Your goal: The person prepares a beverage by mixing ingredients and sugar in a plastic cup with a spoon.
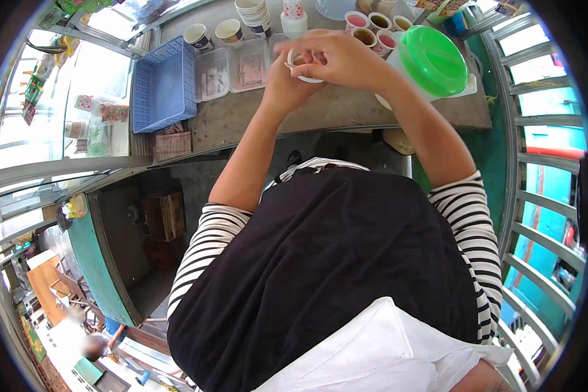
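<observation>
In the head view, both of my hands meet over the counter around a small white cup with something brownish inside. My left hand is closed around its side, its fingertips partly hidden and slightly blurred. From above, my right hand bends its fingers over the cup's rim, and the thumb lies across the opening. Just beyond stands a stack of white cups with a pink pattern. Several filled paper cups with red and brown contents are grouped to the right of my hands.
A blue plastic basket and clear trays line the counter's left side, with stacked paper cups behind. A tub with a green lid stands at right. The counter's front edge is near my body. Another person appears at lower left.
</observation>
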A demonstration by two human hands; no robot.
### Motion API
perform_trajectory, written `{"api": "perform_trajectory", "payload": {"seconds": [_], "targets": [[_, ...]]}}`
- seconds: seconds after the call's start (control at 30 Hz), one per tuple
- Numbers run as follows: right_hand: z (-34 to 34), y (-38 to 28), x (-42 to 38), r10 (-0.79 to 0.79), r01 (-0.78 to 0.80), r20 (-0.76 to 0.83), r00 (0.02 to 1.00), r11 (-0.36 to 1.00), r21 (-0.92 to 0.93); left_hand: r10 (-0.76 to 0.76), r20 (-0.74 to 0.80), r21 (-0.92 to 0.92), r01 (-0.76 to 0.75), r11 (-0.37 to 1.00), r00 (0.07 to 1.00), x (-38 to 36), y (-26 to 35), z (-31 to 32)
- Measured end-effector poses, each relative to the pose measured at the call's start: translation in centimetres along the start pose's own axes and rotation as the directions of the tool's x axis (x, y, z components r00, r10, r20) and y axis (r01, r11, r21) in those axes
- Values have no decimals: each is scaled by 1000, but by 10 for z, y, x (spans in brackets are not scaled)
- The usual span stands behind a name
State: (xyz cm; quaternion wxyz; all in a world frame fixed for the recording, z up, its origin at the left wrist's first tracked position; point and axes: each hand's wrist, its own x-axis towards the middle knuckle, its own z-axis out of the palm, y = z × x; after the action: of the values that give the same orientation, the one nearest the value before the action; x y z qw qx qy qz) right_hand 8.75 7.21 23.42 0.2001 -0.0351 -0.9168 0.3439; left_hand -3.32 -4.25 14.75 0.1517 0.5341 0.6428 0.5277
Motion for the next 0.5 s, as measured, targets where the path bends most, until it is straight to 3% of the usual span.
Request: {"api": "perform_trajectory", "payload": {"seconds": [0.03,0.07,0.13,0.2,0.3,0.4,0.5], "targets": [[2,-2,9,-63,60,182,981,998,22,1,3,-1,-1,1000,1000,-1,0,-6],[3,-7,14,-63,60,181,982,998,22,46,7,30,-46,998,999,-1,0,-11],[3,-15,23,-50,53,56,997,996,-67,91,6,62,-91,994,996,-5,3,-22],[-1,-24,23,-66,66,5,998,994,-82,-10,-57,-139,2,990,998,-15,5,-34],[6,-31,24,-187,172,-93,978,973,-155,104,-108,-7,-105,994,989,-22,-2,-52],[16,-48,20,-158,141,-60,986,964,-227,96,-124,53,-90,995,988,-27,1,-66],[29,-44,28,-218,204,-118,969,972,-117,49,-90,-2,-49,999,995,-30,-4,-73]]}}
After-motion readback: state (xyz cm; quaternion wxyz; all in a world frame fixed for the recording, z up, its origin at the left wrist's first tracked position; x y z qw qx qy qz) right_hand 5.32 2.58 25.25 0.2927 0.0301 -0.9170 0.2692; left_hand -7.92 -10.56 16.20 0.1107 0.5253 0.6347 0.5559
